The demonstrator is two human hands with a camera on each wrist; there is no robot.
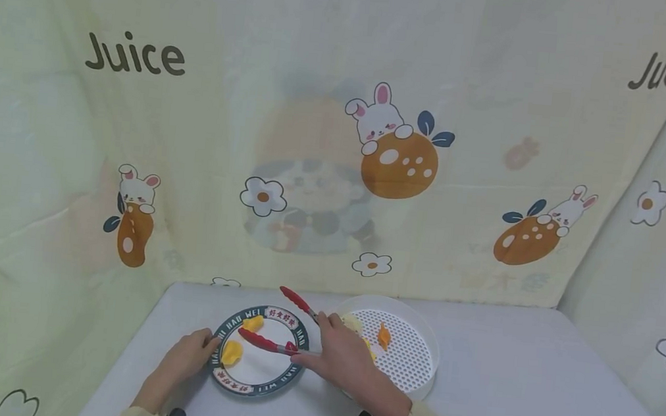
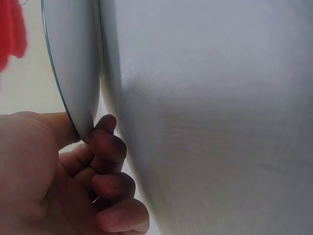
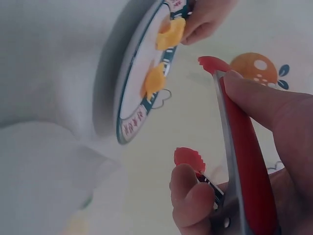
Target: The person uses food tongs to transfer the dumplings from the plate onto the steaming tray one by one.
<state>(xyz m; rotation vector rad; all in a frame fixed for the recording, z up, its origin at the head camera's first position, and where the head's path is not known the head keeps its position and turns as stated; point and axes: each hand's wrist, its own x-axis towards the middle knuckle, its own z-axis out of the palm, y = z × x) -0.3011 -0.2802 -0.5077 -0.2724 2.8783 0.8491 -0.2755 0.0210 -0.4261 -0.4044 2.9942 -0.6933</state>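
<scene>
My left hand pinches the left rim of a round plate with a dark lettered border. In the left wrist view, the thumb lies over the plate edge and curled fingers are beneath it. Two yellow pieces lie on the plate's left side. My right hand grips tongs with red tips, held over the plate. The right wrist view shows the tongs' arms spread apart, with nothing between the red tips.
A round white perforated tray stands right of the plate, partly behind my right hand. It holds an orange piece and a pale yellow piece. A printed curtain hangs behind the white table.
</scene>
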